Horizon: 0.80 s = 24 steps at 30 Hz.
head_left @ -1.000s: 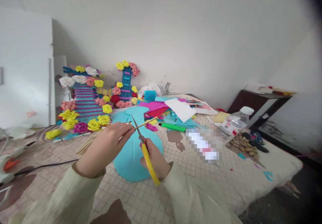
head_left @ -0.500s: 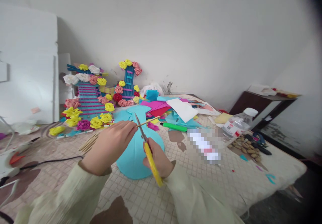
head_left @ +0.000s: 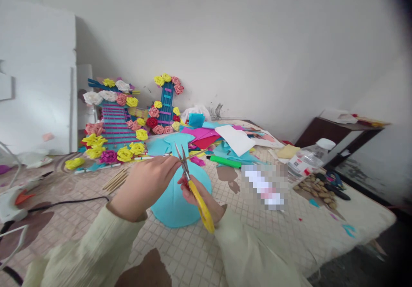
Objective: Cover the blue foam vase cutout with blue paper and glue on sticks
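Observation:
My left hand (head_left: 148,184) pinches a thin wooden stick (head_left: 193,154) that points to the right. My right hand (head_left: 201,196) grips yellow-handled scissors (head_left: 193,188), with the blades slightly apart around the stick just past my left fingertips. Below both hands lies a turquoise paper cut-out (head_left: 180,188) on the tiled-pattern cloth (head_left: 180,252).
Two blue stick structures with paper roses (head_left: 112,128) (head_left: 165,104) stand at the back left. Loose sticks (head_left: 116,179), coloured paper sheets (head_left: 222,138), a green marker (head_left: 223,161), a plastic bottle (head_left: 307,158) and nuts (head_left: 313,188) lie around. A glue gun with a cable (head_left: 16,201) is at the left; a dark side table (head_left: 341,134) is at the right.
The scissor blades have opened and now straddle the stick, closer to my left fingertips. The view has shifted slightly left.

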Available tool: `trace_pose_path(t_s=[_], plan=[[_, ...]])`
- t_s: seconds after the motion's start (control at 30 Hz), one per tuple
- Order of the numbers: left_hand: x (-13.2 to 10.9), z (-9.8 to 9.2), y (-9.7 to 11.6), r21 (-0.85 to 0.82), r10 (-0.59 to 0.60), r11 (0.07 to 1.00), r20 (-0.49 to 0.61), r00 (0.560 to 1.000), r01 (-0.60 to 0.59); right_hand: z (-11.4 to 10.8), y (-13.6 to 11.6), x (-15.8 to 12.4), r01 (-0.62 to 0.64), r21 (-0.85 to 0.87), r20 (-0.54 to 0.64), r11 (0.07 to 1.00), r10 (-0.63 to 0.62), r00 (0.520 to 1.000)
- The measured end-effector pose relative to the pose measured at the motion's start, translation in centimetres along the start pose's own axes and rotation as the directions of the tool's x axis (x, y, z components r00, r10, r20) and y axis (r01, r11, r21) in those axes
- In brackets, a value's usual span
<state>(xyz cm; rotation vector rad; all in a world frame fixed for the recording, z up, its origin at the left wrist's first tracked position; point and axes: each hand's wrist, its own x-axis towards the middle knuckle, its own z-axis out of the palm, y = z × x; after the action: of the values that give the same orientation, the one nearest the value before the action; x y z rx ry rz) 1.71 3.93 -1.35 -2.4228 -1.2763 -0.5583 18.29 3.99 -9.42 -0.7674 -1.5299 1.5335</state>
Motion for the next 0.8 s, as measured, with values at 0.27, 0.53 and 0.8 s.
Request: trace_pose_path(t_s=[0.27, 0.53, 0.8], plan=[[0.0, 0.1, 0.0, -0.051, -0.033, 0.998, -0.026, 0.999, 0.031, -0.2, 0.8, 0.3, 0.012, -0.038, -0.007, 0.999, -0.012, 1.000], [-0.1, 0.2, -0.2, -0.068, -0.005, 0.998, -0.034, 0.999, 0.003, 0.0, -0.5, -0.2, -0.001, -0.045, 0.018, 0.999, 0.002, 1.000], [0.0, 0.1, -0.3, -0.064, -0.006, 0.998, -0.019, 1.000, 0.005, 0.2, -0.5, 0.0, -0.009, -0.060, -0.001, 0.998, 0.009, 1.000]])
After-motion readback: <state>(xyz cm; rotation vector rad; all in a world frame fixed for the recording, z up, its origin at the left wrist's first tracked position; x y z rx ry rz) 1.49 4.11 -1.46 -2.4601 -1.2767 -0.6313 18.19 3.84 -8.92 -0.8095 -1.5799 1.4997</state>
